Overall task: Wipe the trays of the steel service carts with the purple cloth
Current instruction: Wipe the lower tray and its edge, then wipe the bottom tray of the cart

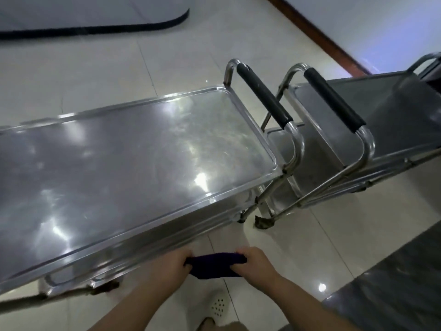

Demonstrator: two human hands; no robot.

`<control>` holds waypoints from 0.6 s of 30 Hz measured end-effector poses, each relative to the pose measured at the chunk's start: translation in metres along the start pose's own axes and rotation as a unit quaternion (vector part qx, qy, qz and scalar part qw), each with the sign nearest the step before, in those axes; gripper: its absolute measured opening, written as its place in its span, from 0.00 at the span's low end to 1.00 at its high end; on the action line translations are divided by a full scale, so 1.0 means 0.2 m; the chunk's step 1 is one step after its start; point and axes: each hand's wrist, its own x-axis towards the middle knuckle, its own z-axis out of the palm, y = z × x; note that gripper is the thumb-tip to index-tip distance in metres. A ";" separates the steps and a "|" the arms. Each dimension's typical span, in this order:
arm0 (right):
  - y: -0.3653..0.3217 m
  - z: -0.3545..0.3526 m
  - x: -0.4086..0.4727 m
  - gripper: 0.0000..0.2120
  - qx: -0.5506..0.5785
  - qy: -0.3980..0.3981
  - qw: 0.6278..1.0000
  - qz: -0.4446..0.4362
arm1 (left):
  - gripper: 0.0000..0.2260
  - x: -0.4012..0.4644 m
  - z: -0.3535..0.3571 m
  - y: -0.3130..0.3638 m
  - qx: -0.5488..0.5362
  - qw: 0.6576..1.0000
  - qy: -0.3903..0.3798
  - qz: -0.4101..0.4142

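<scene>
1. White perforated clog [217, 306] – nearest, bottom centre, on the tiled floor [119, 63].

2. Left hand [170, 263] – fingers curled round the left end of the purple cloth [214, 265]. Grip firm.

3. Right hand [256, 261] – fingers curled round the cloth's right end. Both hands hold it off the cart, above the floor, just near of the tray edge.

4. Purple cloth – bunched/folded, stretched btwn the two hands. Not touching any tray.

5. Near cart, top tray [133, 163] – steel, spans left to centre, rim raised. Surface shiny w/ swirl marks and glare; can't tell if wiped or not. Lower shelf barely visible under near edge.

6. Near cart handle [263, 94] – black foam grip on steel tube, right end of tray.

7. Second cart, top tray [381, 115] – right, far side; duller, darker. Own black-grip handle [334, 99] just beside the first. Lower tray partly seen btwn the frames.

8. Dark mat [393, 283] – near right, on the floor.

9. Black-edged mat [95, 28] – far left.

Status: judged prep stage – cloth being readied, not applied. Left to do, as far as seen: top trays of both carts, plus lower trays.
</scene>
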 end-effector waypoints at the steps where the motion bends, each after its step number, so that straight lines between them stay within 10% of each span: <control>1: 0.05 0.03 0.05 0.10 -0.001 -0.007 1.000 0.005 | 0.06 0.04 0.06 -0.04 -0.001 1.000 0.005 -0.006; 12: 0.91 0.52 1.04 0.06 -0.173 -0.104 0.979 -0.030 | 0.12 0.76 1.04 -0.68 -0.089 0.990 0.039 -0.102; 18: 1.24 0.63 1.64 0.11 -0.161 -0.022 0.982 -0.095 | 0.08 1.33 1.38 -0.94 -0.165 0.963 0.164 -0.139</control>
